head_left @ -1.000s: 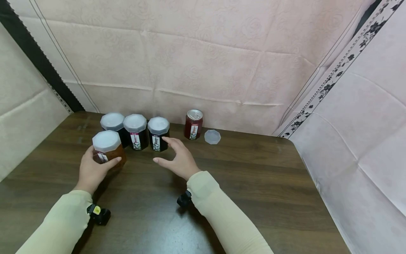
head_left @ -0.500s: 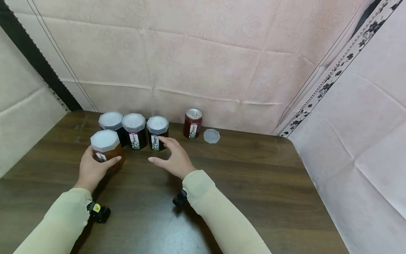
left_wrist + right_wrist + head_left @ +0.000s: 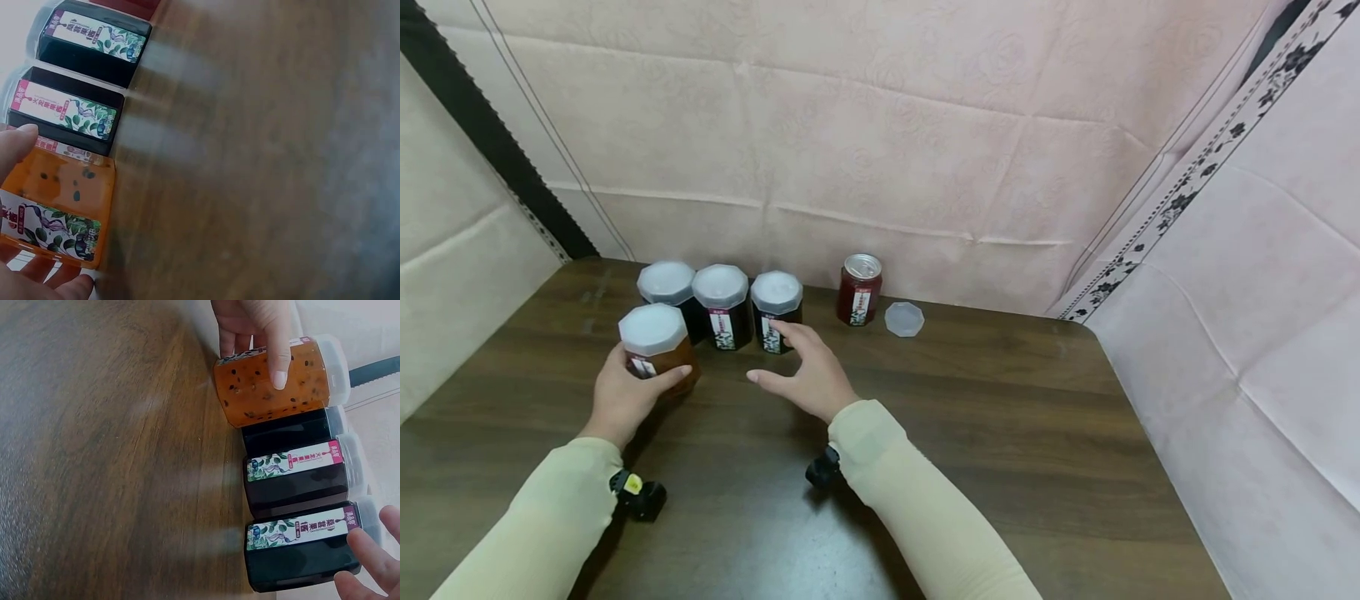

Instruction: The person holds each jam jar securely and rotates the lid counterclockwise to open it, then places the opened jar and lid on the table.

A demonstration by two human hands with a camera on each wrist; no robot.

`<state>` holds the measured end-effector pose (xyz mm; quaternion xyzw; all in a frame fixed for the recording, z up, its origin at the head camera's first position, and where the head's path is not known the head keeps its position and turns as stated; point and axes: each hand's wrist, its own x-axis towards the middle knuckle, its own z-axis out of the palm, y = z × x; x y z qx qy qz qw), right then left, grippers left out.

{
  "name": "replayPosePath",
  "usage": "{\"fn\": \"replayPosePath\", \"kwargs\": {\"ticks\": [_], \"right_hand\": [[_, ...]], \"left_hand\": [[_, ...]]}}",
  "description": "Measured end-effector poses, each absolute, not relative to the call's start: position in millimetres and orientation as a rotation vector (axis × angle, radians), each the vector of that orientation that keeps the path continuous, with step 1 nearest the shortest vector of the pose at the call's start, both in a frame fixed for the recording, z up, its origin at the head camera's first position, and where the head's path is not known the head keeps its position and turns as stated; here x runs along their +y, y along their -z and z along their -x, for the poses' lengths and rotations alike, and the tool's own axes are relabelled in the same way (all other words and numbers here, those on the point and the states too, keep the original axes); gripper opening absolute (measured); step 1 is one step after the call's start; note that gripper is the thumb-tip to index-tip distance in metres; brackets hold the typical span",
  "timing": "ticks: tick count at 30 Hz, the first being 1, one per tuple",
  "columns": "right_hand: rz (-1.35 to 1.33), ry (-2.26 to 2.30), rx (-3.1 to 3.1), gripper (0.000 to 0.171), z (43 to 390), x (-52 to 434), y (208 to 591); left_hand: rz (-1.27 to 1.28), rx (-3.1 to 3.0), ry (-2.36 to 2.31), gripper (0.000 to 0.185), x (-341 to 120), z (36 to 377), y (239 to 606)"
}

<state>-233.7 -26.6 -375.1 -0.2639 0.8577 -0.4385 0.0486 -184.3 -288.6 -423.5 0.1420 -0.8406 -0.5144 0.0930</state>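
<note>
My left hand point(image 3: 622, 398) grips an orange, seed-flecked jar of fruit jam point(image 3: 259, 387) with a whitish octagonal lid, thumb on one side and fingers on the other. It stands upright in front of a row of dark jam jars. My right hand point(image 3: 810, 372) has its thumb and fingers spread apart. Its index fingertip overlaps the rightmost dark jar point(image 3: 778, 310) in the head view, and fingertips show by that jar's lid in the right wrist view. The middle dark jar point(image 3: 727, 321) and the left dark jar point(image 3: 668, 283), partly hidden behind the orange one, complete the row.
Right of the row stands a dark red can-shaped jar point(image 3: 858, 296) with a metal pull-tab top. A loose translucent octagonal lid point(image 3: 904, 319) lies beside it on the wooden table point(image 3: 1000, 433). Pale cloth point(image 3: 880, 142) hangs along the back and sides.
My right hand has shifted slightly left in front of the rightmost dark jar. The left hand keeps hold of the orange jar, and the jars stay where they were.
</note>
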Motion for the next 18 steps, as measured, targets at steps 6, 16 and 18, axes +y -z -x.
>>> {"fn": "replayPosePath", "kwargs": {"ticks": [6, 16, 18], "right_hand": [[0.799, 1.345, 2.615, 0.073, 232.4, -24.1, 373.7], [0.792, 1.320, 2.637, 0.073, 230.7, -22.9, 376.2], [0.793, 1.324, 2.638, 0.073, 230.5, -23.0, 376.0]], "left_hand": [[-0.442, -2.532, 1.553, 0.099, -288.1, 185.7, 421.8], [-0.499, -2.531, 1.567, 0.098, -287.5, 186.3, 422.2], [-0.502, -2.520, 1.568, 0.097, -288.4, 187.1, 423.6]]}}
